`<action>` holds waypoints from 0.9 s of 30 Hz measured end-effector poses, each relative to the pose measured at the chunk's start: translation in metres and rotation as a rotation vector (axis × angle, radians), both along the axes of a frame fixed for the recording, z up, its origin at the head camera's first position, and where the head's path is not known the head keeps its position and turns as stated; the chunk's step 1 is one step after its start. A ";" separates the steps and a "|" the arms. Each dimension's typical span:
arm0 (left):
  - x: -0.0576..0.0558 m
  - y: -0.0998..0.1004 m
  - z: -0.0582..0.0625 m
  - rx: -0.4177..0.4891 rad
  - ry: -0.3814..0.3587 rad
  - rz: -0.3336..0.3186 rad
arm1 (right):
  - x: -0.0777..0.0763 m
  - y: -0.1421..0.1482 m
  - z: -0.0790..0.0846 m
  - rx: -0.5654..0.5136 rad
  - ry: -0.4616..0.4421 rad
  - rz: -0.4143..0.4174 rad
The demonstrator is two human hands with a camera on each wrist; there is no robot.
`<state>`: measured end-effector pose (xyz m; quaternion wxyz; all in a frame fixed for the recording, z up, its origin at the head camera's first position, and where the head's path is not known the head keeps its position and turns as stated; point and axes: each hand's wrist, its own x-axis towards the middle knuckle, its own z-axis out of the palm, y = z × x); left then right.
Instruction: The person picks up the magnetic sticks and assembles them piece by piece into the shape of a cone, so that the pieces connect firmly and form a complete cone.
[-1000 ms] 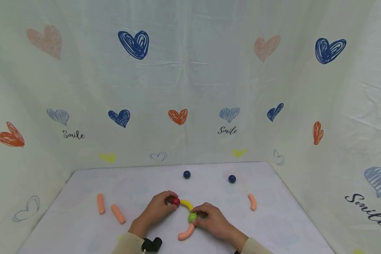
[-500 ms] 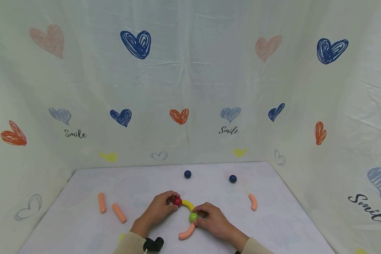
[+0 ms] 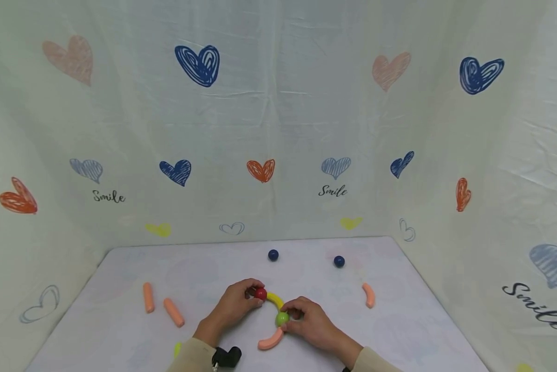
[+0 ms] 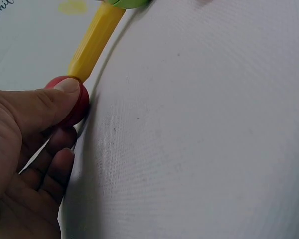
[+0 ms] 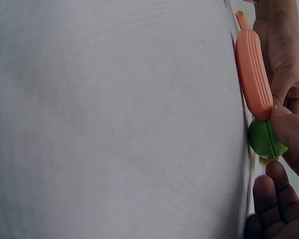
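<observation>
My left hand pinches a red ball between thumb and fingers. Against that ball sits one end of a curved yellow rod; in the left wrist view the two touch. At the rod's other end is a green ball, which my right hand holds with thumb and fingertips. A curved salmon rod extends from the green ball toward me, and its end meets the ball in the right wrist view. The pieces form a bent chain on the table.
Two dark blue balls, one at the back middle and one to its right, lie on the white table. Another curved salmon rod is on the right. Two straight salmon rods lie on the left. Heart-printed curtains surround the table.
My left hand has moved slightly right with the red ball, closing the small gap to the yellow rod. The right hand keeps its hold on the green ball.
</observation>
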<state>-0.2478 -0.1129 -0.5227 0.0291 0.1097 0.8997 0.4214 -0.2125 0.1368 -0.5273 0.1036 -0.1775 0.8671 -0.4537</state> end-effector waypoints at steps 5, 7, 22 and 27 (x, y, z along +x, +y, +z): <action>-0.001 0.001 0.002 0.003 -0.003 0.002 | -0.001 -0.002 0.000 -0.010 0.011 0.008; -0.001 0.001 0.002 0.004 -0.004 0.000 | -0.001 -0.002 0.000 -0.010 0.006 0.010; 0.024 0.010 0.004 0.010 -0.071 0.182 | 0.001 0.000 -0.003 -0.032 -0.003 0.008; 0.043 0.008 0.007 0.012 -0.089 0.055 | 0.001 0.000 -0.003 -0.021 0.002 0.006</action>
